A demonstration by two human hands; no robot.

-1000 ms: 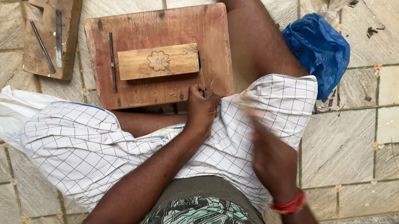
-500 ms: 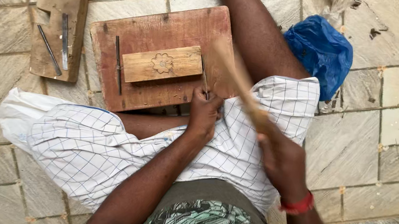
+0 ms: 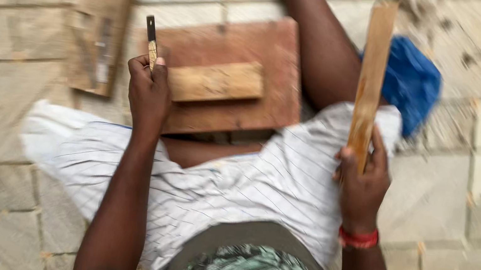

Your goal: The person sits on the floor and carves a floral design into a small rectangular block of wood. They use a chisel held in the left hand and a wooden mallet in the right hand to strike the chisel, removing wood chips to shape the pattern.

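Both hands lifted since half second ago. Left hand (image 3: 148, 93) fingers closed round thin chisel (image 3: 151, 42), blade up, now clear of wood block (image 3: 217, 81), which lies just right of fingers on board (image 3: 247, 47). Right hand (image 3: 362, 182) grips wooden stick (image 3: 371, 78), raised upright. Striking paused; view blurred.

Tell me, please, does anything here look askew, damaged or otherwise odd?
Nothing looks damaged or spilled. The left hand holds a chisel upright, the right hand a wooden stick. The small wooden block lies slightly tilted on the board. The picture is blurred.
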